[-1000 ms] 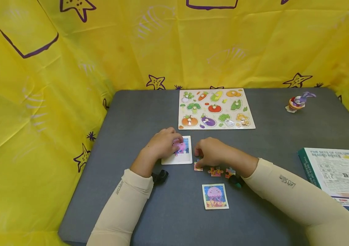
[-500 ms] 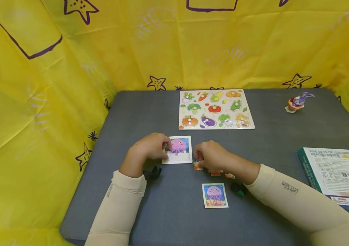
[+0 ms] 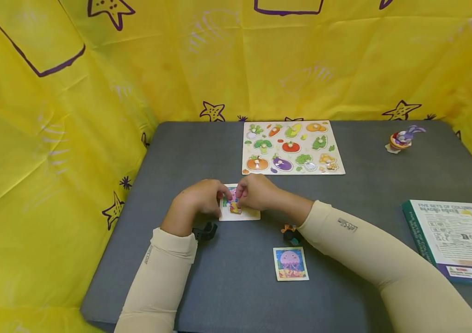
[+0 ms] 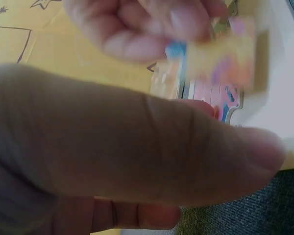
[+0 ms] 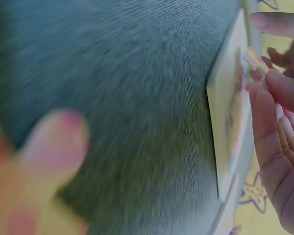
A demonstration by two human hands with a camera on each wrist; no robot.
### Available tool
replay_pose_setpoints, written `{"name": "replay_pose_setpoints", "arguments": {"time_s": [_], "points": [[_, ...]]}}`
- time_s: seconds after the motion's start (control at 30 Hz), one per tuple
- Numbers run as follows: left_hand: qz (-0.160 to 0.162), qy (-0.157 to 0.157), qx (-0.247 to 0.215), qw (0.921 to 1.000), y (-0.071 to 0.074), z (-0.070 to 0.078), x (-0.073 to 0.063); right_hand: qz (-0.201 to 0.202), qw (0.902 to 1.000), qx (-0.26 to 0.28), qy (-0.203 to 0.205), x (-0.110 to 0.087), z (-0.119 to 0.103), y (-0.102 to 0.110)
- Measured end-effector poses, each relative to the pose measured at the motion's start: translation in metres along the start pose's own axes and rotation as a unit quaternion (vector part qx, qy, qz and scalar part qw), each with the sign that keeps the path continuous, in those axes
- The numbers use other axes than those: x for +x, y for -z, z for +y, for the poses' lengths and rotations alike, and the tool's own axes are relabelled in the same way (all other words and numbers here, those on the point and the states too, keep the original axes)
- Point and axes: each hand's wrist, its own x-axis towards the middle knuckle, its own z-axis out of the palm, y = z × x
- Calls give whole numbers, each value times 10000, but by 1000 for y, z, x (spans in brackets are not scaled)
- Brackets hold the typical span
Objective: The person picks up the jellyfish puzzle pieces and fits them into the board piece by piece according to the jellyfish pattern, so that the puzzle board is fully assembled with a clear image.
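Observation:
A small white-framed jigsaw tray (image 3: 252, 215) with a pink jellyfish picture lies on the dark table. My left hand (image 3: 202, 200) is at its left side, the thumb (image 4: 255, 152) extended along the near-left edge and the fingertips over the picture. My right hand (image 3: 258, 192) pinches a yellow and orange jigsaw piece (image 3: 235, 209) between thumb and fingers over the lower part of the picture. The same piece (image 4: 220, 61) looks blurred in the left wrist view, close over the tray. Both hands cover part of the jellyfish.
Partly hidden by the right wrist, another orange jigsaw piece (image 3: 288, 228) lies on the table. A jellyfish card (image 3: 291, 264) lies nearer. A vegetable knob puzzle (image 3: 293, 148) sits behind, with a rabbit figurine (image 3: 402, 138) and a box (image 3: 461, 236) to the right.
My right hand has picked up a jigsaw piece from the table right of the tray and carried it left over the tray. Earlier, my left hand drew back toward the tray's left edge.

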Motion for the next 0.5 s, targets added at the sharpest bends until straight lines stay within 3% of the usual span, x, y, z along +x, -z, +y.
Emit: {"name": "replay_pose_setpoints", "arguments": {"time_s": [0.3, 0.5], "points": [[-4, -30, -102, 9999, 1, -6, 2, -43, 9995, -314, 13, 19, -9, -19], [155, 33, -153, 9998, 1, -4, 2, 62, 9985, -541, 18, 23, -10, -17]]}}
